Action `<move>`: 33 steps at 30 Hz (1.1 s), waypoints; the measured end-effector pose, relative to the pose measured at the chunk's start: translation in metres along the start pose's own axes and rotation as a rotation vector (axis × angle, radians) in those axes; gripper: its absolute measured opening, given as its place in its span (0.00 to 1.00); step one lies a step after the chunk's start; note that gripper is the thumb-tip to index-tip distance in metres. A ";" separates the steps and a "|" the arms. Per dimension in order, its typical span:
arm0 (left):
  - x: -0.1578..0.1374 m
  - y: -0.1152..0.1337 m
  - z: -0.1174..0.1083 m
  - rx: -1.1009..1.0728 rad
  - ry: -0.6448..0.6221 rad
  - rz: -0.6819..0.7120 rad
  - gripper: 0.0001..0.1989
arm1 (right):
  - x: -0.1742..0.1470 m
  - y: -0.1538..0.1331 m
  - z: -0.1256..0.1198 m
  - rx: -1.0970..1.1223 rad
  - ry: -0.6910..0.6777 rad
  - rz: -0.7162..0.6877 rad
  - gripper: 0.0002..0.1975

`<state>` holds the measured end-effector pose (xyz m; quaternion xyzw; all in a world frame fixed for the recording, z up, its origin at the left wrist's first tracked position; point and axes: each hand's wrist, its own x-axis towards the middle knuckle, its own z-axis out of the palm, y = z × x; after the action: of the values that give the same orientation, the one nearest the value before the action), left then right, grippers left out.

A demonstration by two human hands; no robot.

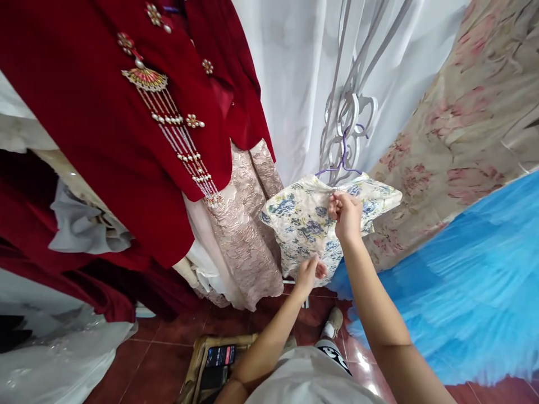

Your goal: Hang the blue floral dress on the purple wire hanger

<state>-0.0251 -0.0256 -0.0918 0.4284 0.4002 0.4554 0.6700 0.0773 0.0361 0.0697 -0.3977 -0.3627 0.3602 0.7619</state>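
Head view, blue-flowered shirt: the cream, blue-flowered shirt (295,216) hangs ahead of the person on a purple hanger (344,151), in front of white scrollwork (351,109).
Long axis: from the collar by the hanger down to the hem, tilting slightly left toward the floor.
Right hand: the right hand (348,216) is nearer the collar; its fingers are drawn together and appear to pinch the shirt's front edge.
Left hand: the left hand (309,276) is lower, nearer the hem; its fingers are curled against the front, and I cannot tell whether cloth is caught between them.
Hands to shirt: both on its near face, the left hand below and left of the right.
Neighbours: pink brocade skirt (246,235) just left; blue tulle (458,280) to the right.
Writing: the phone (220,356) has a lit screen, too small to read; no brand or label is legible.
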 end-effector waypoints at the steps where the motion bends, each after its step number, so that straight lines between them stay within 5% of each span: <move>1: -0.001 0.024 0.000 0.063 -0.031 0.160 0.25 | -0.004 0.002 -0.003 -0.024 0.006 -0.009 0.07; 4: 0.012 0.113 0.005 0.362 -0.099 0.625 0.20 | -0.013 0.002 -0.010 -0.098 0.015 -0.033 0.09; 7: 0.037 0.183 0.019 0.748 -0.171 0.851 0.15 | -0.014 -0.002 -0.016 -0.153 0.003 -0.067 0.10; 11: 0.059 0.206 0.040 1.090 -0.121 0.981 0.13 | -0.005 -0.003 -0.023 -0.231 -0.047 -0.122 0.12; 17: 0.061 0.223 0.043 0.820 0.006 1.129 0.14 | -0.008 0.028 -0.024 -0.336 -0.051 -0.158 0.14; 22: 0.071 0.257 -0.024 0.373 0.221 1.065 0.15 | -0.059 0.086 -0.051 -0.488 -0.124 0.035 0.19; 25: 0.078 0.239 -0.085 0.020 0.272 0.821 0.18 | -0.096 0.119 -0.071 -0.501 -0.205 0.146 0.21; 28: 0.074 0.186 -0.123 -0.305 0.402 0.467 0.20 | -0.119 0.138 -0.086 -0.496 -0.300 0.226 0.20; 31: 0.056 0.116 -0.117 -0.471 0.582 0.233 0.20 | -0.126 0.139 -0.093 -0.587 -0.205 0.155 0.15; 33: 0.038 0.072 -0.094 -0.447 0.470 0.110 0.20 | -0.124 0.130 -0.096 -0.608 -0.188 0.065 0.19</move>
<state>-0.1211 0.0458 -0.0590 0.1749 0.4102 0.6540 0.6111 0.0646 -0.0452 -0.1166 -0.5836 -0.5099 0.2946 0.5592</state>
